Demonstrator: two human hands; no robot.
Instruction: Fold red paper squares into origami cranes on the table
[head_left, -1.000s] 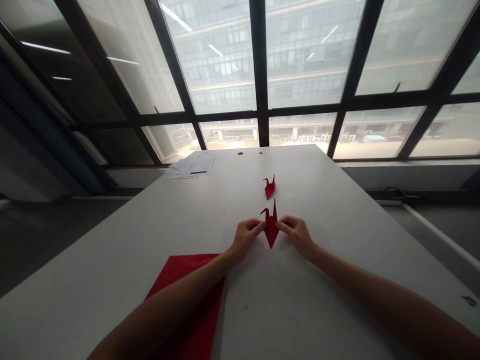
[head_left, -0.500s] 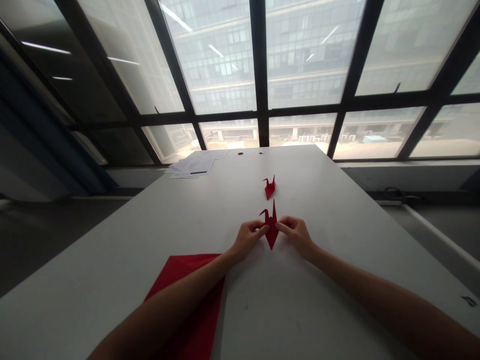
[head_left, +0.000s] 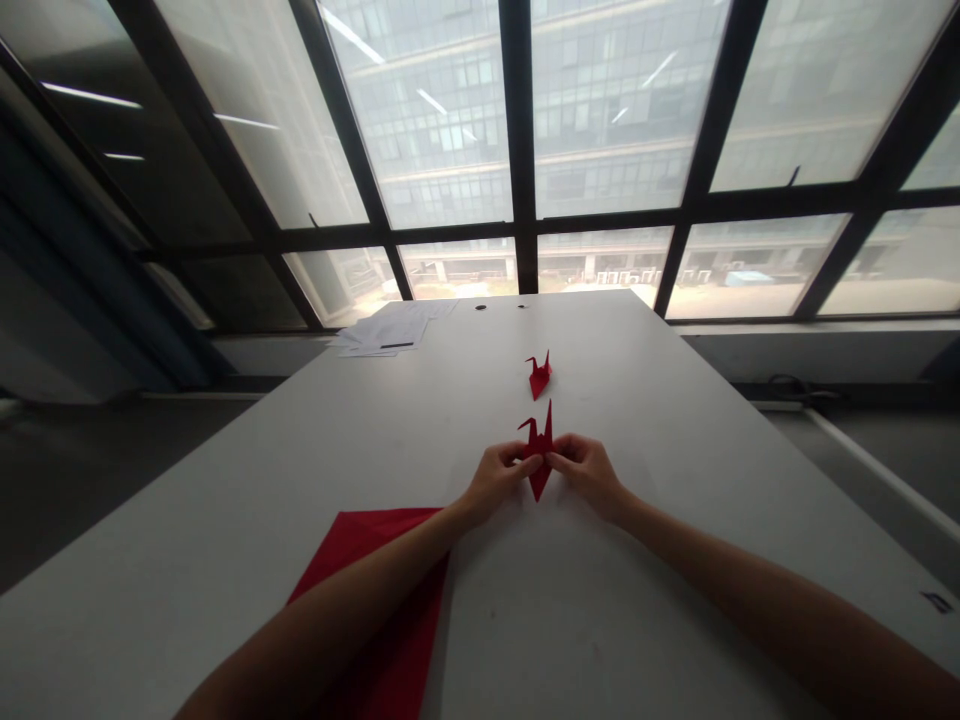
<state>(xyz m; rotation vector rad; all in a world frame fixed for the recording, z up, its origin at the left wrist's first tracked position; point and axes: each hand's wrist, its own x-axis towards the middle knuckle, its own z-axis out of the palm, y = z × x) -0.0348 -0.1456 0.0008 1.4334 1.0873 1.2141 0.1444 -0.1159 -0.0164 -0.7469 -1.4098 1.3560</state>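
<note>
Between my two hands is a red origami crane (head_left: 538, 482), its bent head and long pointed tail sticking up and a pointed wing hanging towards me. My left hand (head_left: 498, 476) pinches it from the left, thumb on the near face. From the right, my right hand (head_left: 589, 467) pinches it in the same way, the two thumb tips almost meeting. The fingers behind the paper are partly hidden. Just beyond, a second, finished-looking red paper crane (head_left: 539, 378) stands on the white table (head_left: 660, 440).
Red paper (head_left: 397, 640) lies at the near left, partly under my left forearm. White printed sheets (head_left: 386, 330) with a dark pen-like stick (head_left: 397, 345) on them are at the far left. Large windows rise beyond the table's far edge.
My right thumb has moved left over the crane, closer to my left thumb. The crane has tilted slightly, its lower tip shifting left. The farther crane stays where it was.
</note>
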